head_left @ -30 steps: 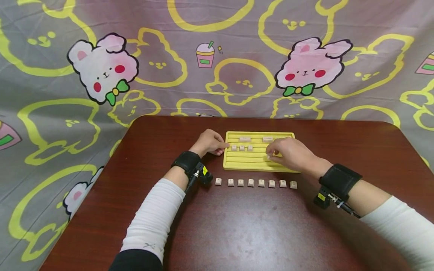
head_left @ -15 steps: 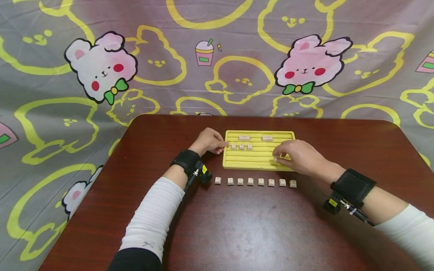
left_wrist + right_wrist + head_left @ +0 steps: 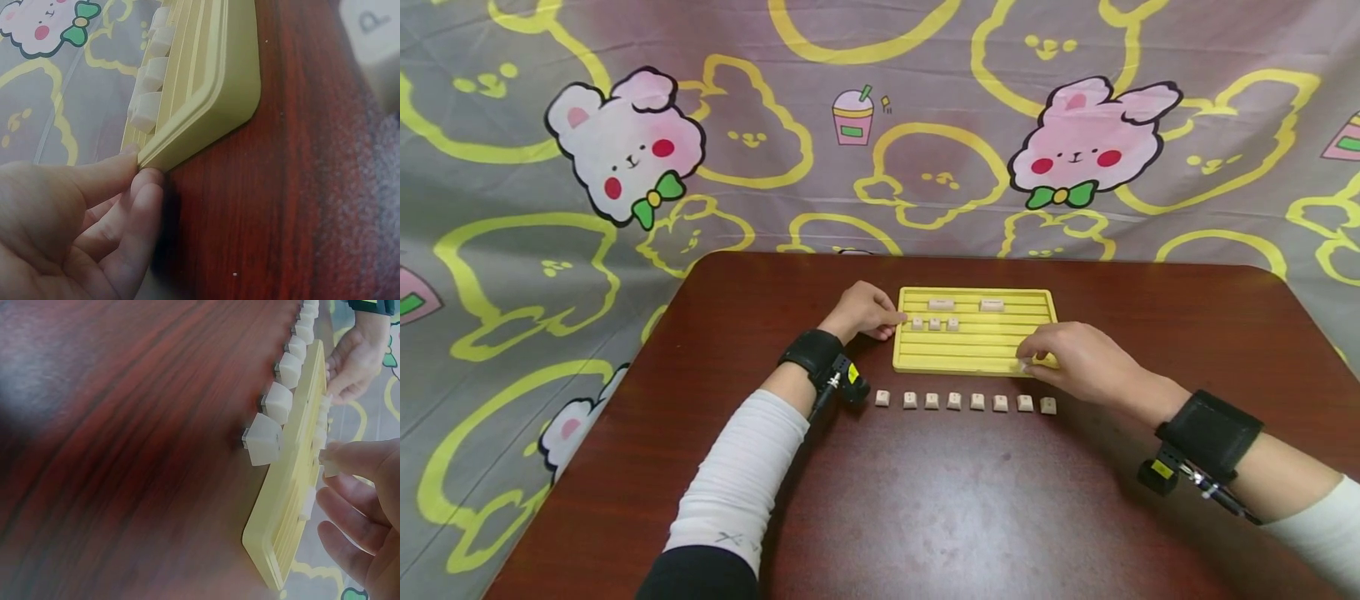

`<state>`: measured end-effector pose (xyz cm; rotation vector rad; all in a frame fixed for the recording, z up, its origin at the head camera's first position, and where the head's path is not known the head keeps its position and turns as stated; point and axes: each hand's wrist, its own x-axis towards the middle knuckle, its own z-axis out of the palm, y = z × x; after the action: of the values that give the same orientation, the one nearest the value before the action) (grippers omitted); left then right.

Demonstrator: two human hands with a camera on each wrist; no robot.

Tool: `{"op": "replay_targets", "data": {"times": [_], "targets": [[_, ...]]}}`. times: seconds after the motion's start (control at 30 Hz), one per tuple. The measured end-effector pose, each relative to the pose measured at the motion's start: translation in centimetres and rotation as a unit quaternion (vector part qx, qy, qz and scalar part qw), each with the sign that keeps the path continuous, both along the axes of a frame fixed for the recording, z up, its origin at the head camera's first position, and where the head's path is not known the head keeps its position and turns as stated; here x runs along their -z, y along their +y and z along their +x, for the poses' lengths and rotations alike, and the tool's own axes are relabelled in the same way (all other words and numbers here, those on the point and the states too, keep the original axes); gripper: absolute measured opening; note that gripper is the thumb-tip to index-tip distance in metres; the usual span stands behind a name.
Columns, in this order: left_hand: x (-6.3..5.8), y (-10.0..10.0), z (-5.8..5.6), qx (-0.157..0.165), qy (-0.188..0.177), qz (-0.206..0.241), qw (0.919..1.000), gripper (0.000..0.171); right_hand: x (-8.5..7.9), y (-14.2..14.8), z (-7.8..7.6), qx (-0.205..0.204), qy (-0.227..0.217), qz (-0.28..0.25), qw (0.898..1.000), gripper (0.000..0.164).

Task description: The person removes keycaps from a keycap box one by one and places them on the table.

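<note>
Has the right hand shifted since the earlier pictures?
Yes: against the yellow tray in the head view, the right hand has moved rightward and toward the tray's near edge.

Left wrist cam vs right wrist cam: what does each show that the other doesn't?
Only left wrist: a readable letter P, on a blurred pale keycap at the upper right.

Only right wrist: the person's right hand, pinching a small white keycap, plus a line of loose white keycaps beside the tray.

Both: the shallow yellow ridged tray, white keycaps in it, the person's left hand at its edge, the reddish-brown wood-grain table and the grey patterned cloth backdrop.
</note>
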<state>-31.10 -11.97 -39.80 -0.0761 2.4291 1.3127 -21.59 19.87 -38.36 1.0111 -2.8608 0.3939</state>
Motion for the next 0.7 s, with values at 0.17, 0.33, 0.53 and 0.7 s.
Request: {"op": "replay_targets", "data": {"times": [0.17,0.33,0.53,0.7], "targets": [[0.1,0.1,0.0,-0.003,-0.001,0.004,1.0,0.018,-0.1,0.7,0.6,0.004,0.002,-0.001,1.0,0.018],[0.1,0.1,-0.1,-0.006,-0.003,0.005,1.0,0.018,0.0,1.3,1.1,-0.01,0.018,-0.011,1.0,0.017],[0.2,0.0,-0.2,-0.003,-0.002,0.004,1.0,0.019,0.1,2.0,1.7,-0.014,0.032,-0.014,0.999,0.016],[0.2,-0.1,-0.2,0.002,0.003,-0.005,1.0,0.02,0.1,2.1,2.2,-0.007,0.02,-0.016,1.0,0.016]]}}
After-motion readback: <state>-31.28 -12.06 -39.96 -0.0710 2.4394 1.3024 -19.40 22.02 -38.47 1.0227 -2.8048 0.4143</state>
